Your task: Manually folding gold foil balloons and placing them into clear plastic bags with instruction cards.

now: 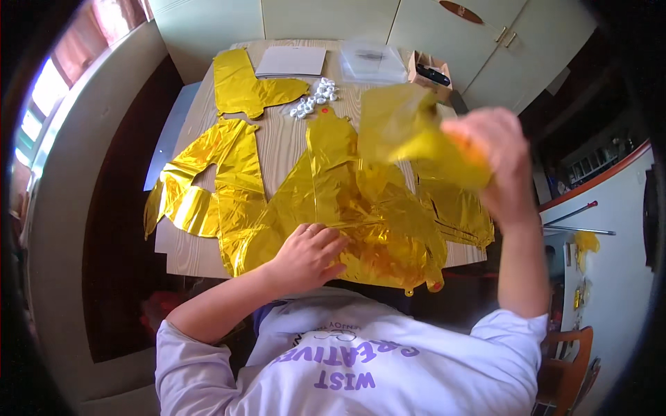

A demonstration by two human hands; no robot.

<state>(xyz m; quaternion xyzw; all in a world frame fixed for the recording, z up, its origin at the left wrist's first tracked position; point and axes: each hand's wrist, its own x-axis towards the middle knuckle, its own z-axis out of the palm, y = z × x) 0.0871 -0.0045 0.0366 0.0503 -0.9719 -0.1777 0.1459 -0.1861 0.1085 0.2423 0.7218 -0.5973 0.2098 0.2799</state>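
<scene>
Several flat gold foil balloons [326,187] lie spread over a light wooden table [277,142]. My left hand [305,253] rests palm down on the foil near the table's front edge, fingers spread. My right hand [496,156] is raised above the table at the right, closed on a crumpled gold foil balloon [402,128] that hangs blurred in the air. Another gold foil shape [243,87] lies flat at the far left of the table.
Small white plastic pieces [316,97] lie in a heap at the back centre. Behind them are a stack of white sheets [291,62], clear plastic bags [371,62] and a small cardboard box [430,73]. Cream cabinets [333,17] stand beyond the table. A white counter [610,236] stands at the right.
</scene>
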